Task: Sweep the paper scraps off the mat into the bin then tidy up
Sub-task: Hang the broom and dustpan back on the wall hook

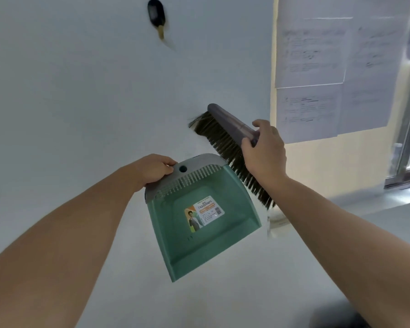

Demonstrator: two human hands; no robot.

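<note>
While both hands are full, what matters is where the hook (156,14) lies: high on the wall (81,95), toward its upper left, straight above the left hand (155,171) and well apart from it. That hand grips the grey top edge of the dustpan (199,223), thumb just beside the round hole (182,168) in that edge. The pan hangs tilted, with its open lip down and toward the right, and no scraps show in it. The right hand (265,147) is curled round the grey back of the brush (230,125). The brush's long axis runs from upper left to lower right, bristles facing down-left and nearly touching the pan's right edge. Papers (317,67) are stuck along the wall's right side. Mat, bin and scraps are out of view, so the sweeping looks done and this is probably the tidying. The left hand is the nearer one, and the hole would have to rise and shift slightly left to meet the hook's peg.
</note>
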